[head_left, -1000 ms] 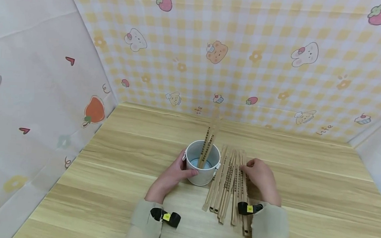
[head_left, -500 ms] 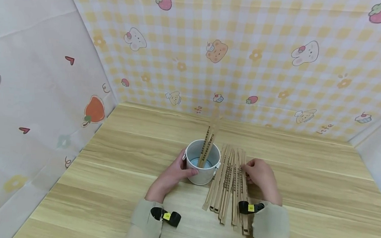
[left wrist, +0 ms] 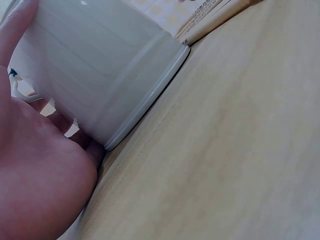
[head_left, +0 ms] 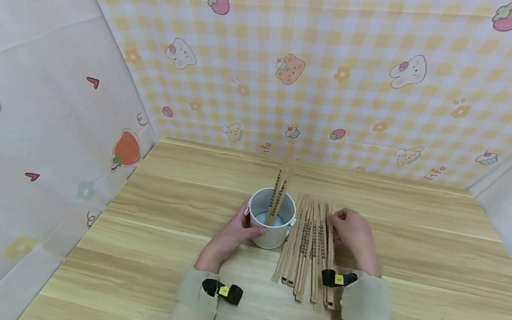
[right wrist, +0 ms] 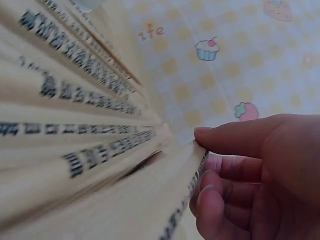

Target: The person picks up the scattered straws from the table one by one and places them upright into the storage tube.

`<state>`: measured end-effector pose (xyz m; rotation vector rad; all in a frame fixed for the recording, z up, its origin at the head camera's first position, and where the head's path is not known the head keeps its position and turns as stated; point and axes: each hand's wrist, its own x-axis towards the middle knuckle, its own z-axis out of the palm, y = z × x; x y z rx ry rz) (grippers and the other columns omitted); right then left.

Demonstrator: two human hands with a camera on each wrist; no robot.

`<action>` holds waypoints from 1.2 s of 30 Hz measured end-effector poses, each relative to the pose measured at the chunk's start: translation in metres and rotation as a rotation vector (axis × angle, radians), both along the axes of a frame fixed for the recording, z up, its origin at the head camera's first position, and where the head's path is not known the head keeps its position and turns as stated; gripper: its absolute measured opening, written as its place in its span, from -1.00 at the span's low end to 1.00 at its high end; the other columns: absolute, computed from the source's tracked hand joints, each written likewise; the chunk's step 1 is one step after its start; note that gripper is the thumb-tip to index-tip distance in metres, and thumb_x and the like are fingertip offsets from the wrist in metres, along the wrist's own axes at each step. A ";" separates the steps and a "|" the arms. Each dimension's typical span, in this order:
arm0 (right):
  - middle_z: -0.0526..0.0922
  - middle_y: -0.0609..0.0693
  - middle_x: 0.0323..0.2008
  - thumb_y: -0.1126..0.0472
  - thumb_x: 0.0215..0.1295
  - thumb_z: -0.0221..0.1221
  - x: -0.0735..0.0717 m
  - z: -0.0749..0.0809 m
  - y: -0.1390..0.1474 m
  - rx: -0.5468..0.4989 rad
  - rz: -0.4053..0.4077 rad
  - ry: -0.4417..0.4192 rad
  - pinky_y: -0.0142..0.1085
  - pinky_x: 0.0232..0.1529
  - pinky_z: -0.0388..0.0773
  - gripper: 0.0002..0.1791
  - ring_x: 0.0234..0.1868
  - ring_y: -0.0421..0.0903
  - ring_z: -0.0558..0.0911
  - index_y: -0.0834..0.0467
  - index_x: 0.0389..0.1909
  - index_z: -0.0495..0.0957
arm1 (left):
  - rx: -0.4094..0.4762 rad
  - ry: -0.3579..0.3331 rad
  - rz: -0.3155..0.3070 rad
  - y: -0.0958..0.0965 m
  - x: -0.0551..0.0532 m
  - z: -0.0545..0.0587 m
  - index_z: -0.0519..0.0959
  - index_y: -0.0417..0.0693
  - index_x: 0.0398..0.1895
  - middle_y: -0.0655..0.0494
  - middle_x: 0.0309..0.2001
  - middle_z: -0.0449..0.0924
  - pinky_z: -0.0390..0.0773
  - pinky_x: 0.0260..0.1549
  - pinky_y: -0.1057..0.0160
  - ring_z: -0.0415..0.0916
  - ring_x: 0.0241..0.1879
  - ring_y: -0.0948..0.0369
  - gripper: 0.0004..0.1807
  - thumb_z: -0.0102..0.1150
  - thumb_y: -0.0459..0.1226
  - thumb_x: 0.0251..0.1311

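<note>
A small white bucket (head_left: 265,240) stands upright on the table, and my left hand (head_left: 233,234) grips it with the thumb across its front. In the left wrist view the bucket's lower wall (left wrist: 95,65) curves down to the tabletop beside the palm (left wrist: 40,170). Two paper-wrapped straws (head_left: 277,200) lean inside it. To its right, several more wrapped straws (head_left: 304,251) lie fanned out side by side. At the right edge of this pile, my right hand (head_left: 354,233) pinches one paper-wrapped straw (right wrist: 177,177) near its far end between thumb and forefinger.
The wood-grain table (head_left: 425,268) reaches back to a yellow checked cloth wall (head_left: 346,48). A white printed cloth (head_left: 51,118) hangs along the left side. Each wrist carries a small black camera (head_left: 329,278) beside a pale sleeve (head_left: 366,304).
My right hand has shifted slightly to the right, and the straws at the right side of the pile have shifted a little. The left hand and bucket stay put.
</note>
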<state>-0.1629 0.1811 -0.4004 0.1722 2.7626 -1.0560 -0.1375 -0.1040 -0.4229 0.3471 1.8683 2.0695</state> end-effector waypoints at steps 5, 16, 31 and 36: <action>0.54 0.08 -0.57 0.03 0.26 -0.05 0.001 0.011 -0.001 0.025 -0.023 0.085 -0.27 -0.62 0.38 -0.67 -0.66 -0.09 0.50 0.23 -0.23 0.45 | 0.002 0.002 -0.001 0.000 -0.001 -0.003 -0.09 0.16 0.36 0.01 0.30 0.01 -0.05 0.23 0.13 -0.08 0.30 0.08 -0.04 0.28 -0.27 -0.06; 0.54 0.08 -0.42 -0.12 0.24 -0.03 0.011 0.044 -0.009 -0.037 -0.082 0.278 -0.30 -0.63 0.49 -0.55 -0.61 -0.01 0.56 0.21 -0.20 0.46 | 0.024 0.014 -0.009 0.000 -0.003 -0.007 -0.06 0.16 0.35 -0.01 0.30 0.03 -0.05 0.23 0.14 -0.05 0.30 0.09 -0.07 0.28 -0.28 -0.06; 0.57 -0.06 -0.51 -0.03 0.18 0.09 0.037 0.088 -0.028 -0.147 -0.112 0.651 -0.42 -0.66 0.48 -0.68 -0.64 -0.18 0.54 0.13 -0.23 0.52 | 0.002 -0.001 0.001 0.001 -0.003 -0.007 -0.07 0.15 0.36 -0.04 0.31 0.01 -0.03 0.23 0.13 -0.06 0.30 0.08 -0.06 0.28 -0.27 -0.06; 0.58 -0.08 -0.46 0.17 0.14 0.16 0.048 0.103 -0.033 -0.268 -0.102 0.818 -0.47 -0.64 0.49 -0.78 -0.55 -0.20 0.55 0.21 -0.24 0.52 | 0.003 0.006 -0.005 0.001 -0.002 -0.005 -0.07 0.15 0.35 -0.06 0.31 -0.01 -0.04 0.23 0.12 -0.08 0.30 0.08 -0.08 0.25 -0.30 -0.04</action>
